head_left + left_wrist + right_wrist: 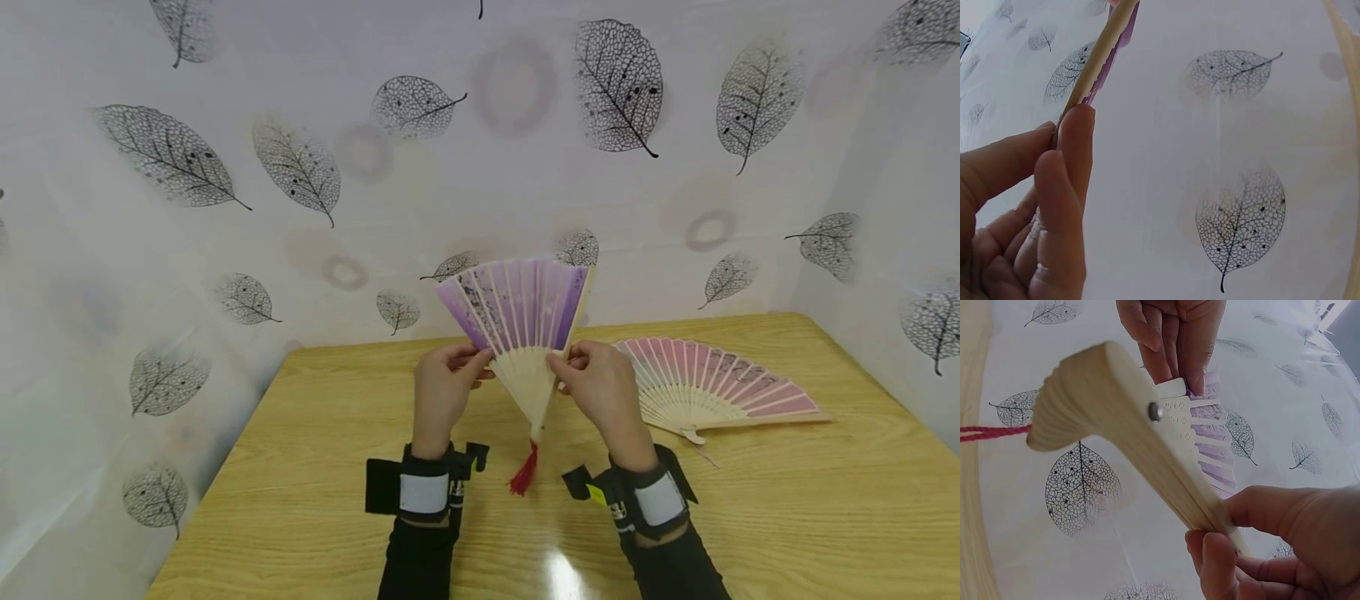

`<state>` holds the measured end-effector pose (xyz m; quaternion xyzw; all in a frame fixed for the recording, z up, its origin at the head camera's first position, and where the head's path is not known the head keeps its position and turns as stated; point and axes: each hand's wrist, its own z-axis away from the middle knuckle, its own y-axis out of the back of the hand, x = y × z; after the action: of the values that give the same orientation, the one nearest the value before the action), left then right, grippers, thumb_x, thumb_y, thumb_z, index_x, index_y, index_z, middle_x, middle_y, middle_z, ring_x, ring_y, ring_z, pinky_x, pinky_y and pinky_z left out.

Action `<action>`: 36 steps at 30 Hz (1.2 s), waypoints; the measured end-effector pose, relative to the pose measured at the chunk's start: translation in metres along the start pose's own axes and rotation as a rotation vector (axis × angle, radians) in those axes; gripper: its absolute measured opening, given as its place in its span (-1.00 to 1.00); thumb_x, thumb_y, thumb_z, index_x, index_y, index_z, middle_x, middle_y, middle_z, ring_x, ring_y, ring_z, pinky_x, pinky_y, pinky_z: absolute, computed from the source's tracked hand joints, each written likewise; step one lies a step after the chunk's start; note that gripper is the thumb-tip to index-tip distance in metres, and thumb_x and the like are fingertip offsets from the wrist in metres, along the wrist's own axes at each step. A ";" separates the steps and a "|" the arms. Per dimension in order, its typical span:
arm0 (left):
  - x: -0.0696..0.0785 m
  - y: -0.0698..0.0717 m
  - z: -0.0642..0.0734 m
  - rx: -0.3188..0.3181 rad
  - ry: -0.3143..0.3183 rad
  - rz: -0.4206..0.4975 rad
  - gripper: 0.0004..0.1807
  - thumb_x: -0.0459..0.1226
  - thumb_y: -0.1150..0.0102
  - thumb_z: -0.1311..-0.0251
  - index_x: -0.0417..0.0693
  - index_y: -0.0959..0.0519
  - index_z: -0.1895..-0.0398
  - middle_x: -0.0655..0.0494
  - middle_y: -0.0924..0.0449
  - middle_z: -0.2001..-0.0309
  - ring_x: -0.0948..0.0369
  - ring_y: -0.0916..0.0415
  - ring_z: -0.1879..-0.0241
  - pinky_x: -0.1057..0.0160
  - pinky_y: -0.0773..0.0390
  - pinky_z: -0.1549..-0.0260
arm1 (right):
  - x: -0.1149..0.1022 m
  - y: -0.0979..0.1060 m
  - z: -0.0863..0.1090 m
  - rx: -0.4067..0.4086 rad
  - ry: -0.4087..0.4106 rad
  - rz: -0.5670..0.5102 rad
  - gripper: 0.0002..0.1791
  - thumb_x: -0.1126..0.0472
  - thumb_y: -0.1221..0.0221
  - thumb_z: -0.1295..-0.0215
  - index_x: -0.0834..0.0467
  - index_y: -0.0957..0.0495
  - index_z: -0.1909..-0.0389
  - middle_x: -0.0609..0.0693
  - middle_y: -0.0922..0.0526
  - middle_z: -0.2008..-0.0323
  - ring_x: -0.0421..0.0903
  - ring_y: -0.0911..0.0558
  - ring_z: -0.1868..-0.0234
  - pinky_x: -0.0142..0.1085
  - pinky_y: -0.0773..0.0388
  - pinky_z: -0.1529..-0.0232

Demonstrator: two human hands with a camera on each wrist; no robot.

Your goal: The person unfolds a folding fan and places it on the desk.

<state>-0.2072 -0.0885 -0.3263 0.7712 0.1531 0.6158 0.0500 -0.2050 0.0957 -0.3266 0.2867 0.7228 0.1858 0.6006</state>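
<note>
A purple folding fan (525, 304) with pale wooden ribs is held up above the table, partly spread. My left hand (442, 387) pinches its left edge between thumb and fingers. On the opposite edge, the thumb and fingers of my right hand (600, 379) grip the outer rib. A red tassel (522, 471) hangs from the pivot end. The right wrist view shows the stacked rib ends and the metal rivet (1155, 412) close up. In the left wrist view, the fan's edge (1100, 59) stands between the left thumb and fingertips.
A pink folding fan (720, 379) lies spread on the wooden table (315, 467), right of the right hand. Behind the table hangs a pale leaf-patterned sheet (480, 183). Both wrists wear black straps with camera mounts.
</note>
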 end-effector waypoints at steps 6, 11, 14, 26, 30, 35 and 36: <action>-0.002 0.002 0.000 0.013 0.011 -0.011 -0.76 -0.21 -0.24 -0.11 -0.21 -0.65 0.27 -0.12 -0.69 0.36 0.15 -0.67 0.48 0.29 -0.64 0.47 | 0.003 0.004 -0.001 0.023 -0.001 -0.005 -0.71 0.10 -0.22 -0.16 0.26 -0.57 0.53 0.11 -0.66 0.58 -0.17 -0.59 0.66 -0.39 -0.37 0.69; -0.003 0.002 -0.001 0.011 0.018 -0.005 -0.76 -0.21 -0.24 -0.11 -0.21 -0.65 0.27 -0.12 -0.69 0.35 0.13 -0.67 0.47 0.29 -0.64 0.46 | 0.004 0.005 -0.001 0.024 0.004 -0.018 -0.72 0.11 -0.22 -0.16 0.26 -0.57 0.54 0.10 -0.66 0.60 -0.17 -0.59 0.67 -0.38 -0.35 0.70; -0.003 0.002 0.000 0.012 0.017 0.000 -0.77 -0.21 -0.24 -0.11 -0.21 -0.65 0.27 -0.12 -0.69 0.36 0.09 -0.67 0.46 0.28 -0.64 0.47 | 0.004 0.005 -0.001 0.024 0.002 -0.021 -0.72 0.10 -0.22 -0.16 0.26 -0.57 0.55 0.09 -0.66 0.61 -0.19 -0.58 0.68 -0.38 -0.34 0.70; -0.001 0.004 0.000 0.006 0.041 0.005 -0.77 -0.24 -0.23 -0.12 -0.24 -0.64 0.26 -0.14 -0.69 0.36 0.07 -0.67 0.44 0.29 -0.64 0.45 | 0.008 0.010 -0.003 0.048 0.000 -0.019 -0.70 0.10 -0.21 -0.18 0.26 -0.57 0.58 0.14 -0.66 0.61 -0.25 -0.50 0.74 -0.40 -0.27 0.76; -0.001 0.004 -0.001 0.010 0.039 -0.005 -0.77 -0.24 -0.23 -0.12 -0.24 -0.64 0.26 -0.14 -0.69 0.36 0.16 -0.66 0.48 0.30 -0.64 0.46 | 0.009 0.011 -0.004 0.047 -0.015 -0.020 -0.70 0.09 -0.20 -0.18 0.26 -0.57 0.56 0.10 -0.65 0.63 -0.25 -0.49 0.74 -0.40 -0.27 0.76; -0.002 0.003 -0.003 0.013 0.039 -0.008 -0.77 -0.24 -0.23 -0.12 -0.24 -0.64 0.26 -0.14 -0.69 0.37 0.17 -0.66 0.48 0.31 -0.64 0.46 | 0.009 0.011 -0.004 0.048 -0.018 -0.026 -0.69 0.09 -0.20 -0.18 0.25 -0.56 0.57 0.04 -0.63 0.67 -0.24 -0.48 0.75 -0.40 -0.25 0.77; -0.003 0.003 -0.003 0.014 0.039 -0.007 -0.77 -0.24 -0.23 -0.12 -0.25 -0.64 0.27 -0.14 -0.69 0.37 0.17 -0.66 0.48 0.31 -0.64 0.46 | 0.009 0.011 -0.004 0.048 -0.018 -0.028 -0.69 0.09 -0.20 -0.18 0.25 -0.56 0.57 0.05 -0.63 0.67 -0.24 -0.48 0.75 -0.40 -0.25 0.78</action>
<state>-0.2102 -0.0928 -0.3272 0.7587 0.1611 0.6296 0.0439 -0.2076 0.1104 -0.3259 0.2926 0.7255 0.1577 0.6027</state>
